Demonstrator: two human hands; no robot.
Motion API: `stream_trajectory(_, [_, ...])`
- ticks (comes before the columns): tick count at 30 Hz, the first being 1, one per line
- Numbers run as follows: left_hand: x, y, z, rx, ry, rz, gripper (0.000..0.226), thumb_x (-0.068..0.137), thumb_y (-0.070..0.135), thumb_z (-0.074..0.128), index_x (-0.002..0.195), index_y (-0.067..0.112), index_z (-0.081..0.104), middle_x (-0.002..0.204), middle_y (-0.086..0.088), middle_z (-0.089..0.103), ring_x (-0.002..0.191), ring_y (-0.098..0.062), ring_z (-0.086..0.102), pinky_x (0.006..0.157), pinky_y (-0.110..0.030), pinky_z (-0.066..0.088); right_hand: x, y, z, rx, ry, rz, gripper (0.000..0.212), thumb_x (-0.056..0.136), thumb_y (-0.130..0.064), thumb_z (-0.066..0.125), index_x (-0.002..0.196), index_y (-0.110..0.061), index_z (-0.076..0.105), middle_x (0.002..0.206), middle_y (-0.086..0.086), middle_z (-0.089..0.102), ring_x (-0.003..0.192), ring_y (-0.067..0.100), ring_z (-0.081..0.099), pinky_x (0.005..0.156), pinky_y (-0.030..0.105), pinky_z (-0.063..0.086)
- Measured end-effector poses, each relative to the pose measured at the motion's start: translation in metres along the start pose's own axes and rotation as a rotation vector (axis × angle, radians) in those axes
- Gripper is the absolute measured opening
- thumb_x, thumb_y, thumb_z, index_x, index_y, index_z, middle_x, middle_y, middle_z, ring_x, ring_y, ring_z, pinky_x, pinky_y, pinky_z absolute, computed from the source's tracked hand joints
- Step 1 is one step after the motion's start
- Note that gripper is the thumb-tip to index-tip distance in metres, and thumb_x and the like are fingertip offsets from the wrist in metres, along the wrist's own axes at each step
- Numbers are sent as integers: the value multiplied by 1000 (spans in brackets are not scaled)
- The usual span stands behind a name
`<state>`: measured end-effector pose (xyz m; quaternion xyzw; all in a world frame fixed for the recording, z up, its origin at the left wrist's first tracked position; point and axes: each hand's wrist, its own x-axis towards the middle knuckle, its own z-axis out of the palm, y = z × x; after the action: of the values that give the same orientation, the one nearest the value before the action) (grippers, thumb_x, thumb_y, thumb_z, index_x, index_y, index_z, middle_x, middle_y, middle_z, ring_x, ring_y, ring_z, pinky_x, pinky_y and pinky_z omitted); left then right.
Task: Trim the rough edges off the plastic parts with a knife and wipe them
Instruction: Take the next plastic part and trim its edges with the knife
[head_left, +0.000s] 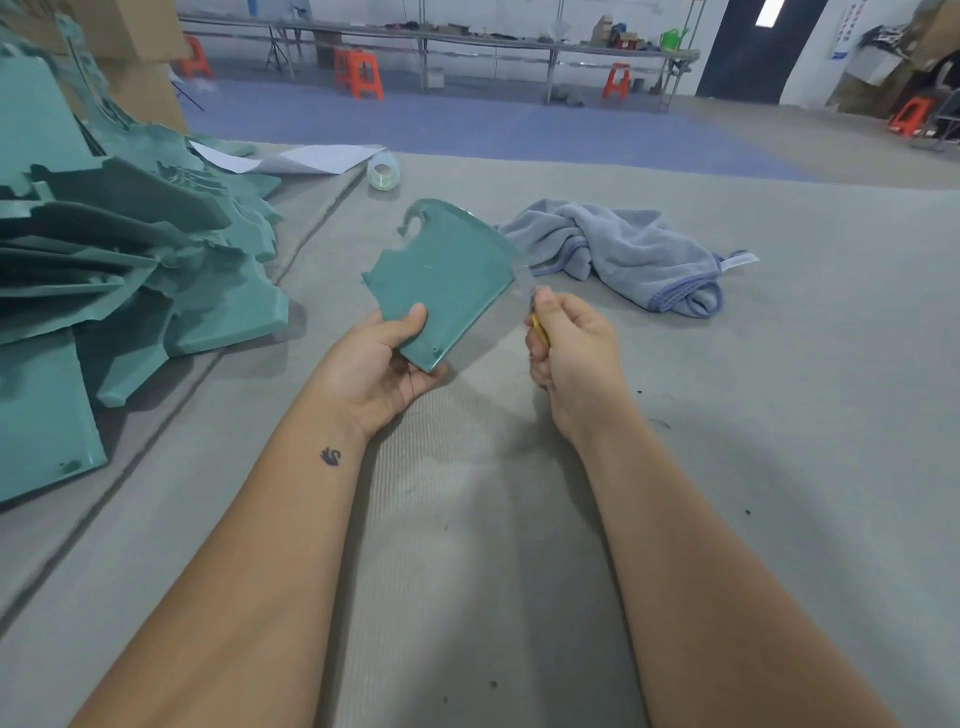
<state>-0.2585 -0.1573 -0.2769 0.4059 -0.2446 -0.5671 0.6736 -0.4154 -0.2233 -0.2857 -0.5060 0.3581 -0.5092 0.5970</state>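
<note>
Left hand (382, 364) grips a flat teal plastic part with a notched, ragged top edge (444, 280), thumb on its face, held up over the grey felt-covered bench (779, 415). Right hand (569, 345) is curled tight round a yellow-handled knife (539, 328), just beside the part's right edge. Crumpled grey-blue towel (623, 249) lies behind; its white tag is too small to read. Heap of teal plastic parts (130, 249) on the left.

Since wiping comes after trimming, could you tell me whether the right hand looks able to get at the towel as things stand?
Probably yes, once freed: the towel lies open on the mat just beyond the right hand, nothing between them. But that hand grips the knife, so it would have to put it down first.
</note>
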Motion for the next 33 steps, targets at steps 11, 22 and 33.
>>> stream_trajectory(11, [1, 0, 3, -82, 25, 0, 15, 98, 13, 47, 106, 15, 59, 78, -1, 72, 59, -11, 66, 51, -20, 54, -8, 2, 7, -260, -269, -70, 31, 102, -16, 48, 71, -11, 49, 55, 4, 34, 42, 5, 27, 41, 16, 23])
stream_trajectory(22, [-1, 2, -2, 10, -17, -39, 15, 96, 11, 50, 100, 17, 63, 79, 2, 72, 64, -10, 64, 52, -21, 52, 1, -7, -9, 105, 87, 18, 32, 102, -27, 49, 72, -16, 52, 54, -3, 42, 41, 6, 29, 37, 17, 23])
stream_trajectory(33, [3, 0, 0, -31, 24, 8, 16, 100, 14, 45, 100, 13, 61, 82, -5, 75, 67, -15, 71, 53, -28, 57, -16, 5, 17, -418, -337, -135, 33, 100, -20, 52, 68, -11, 55, 50, -2, 39, 49, 10, 32, 48, 25, 27])
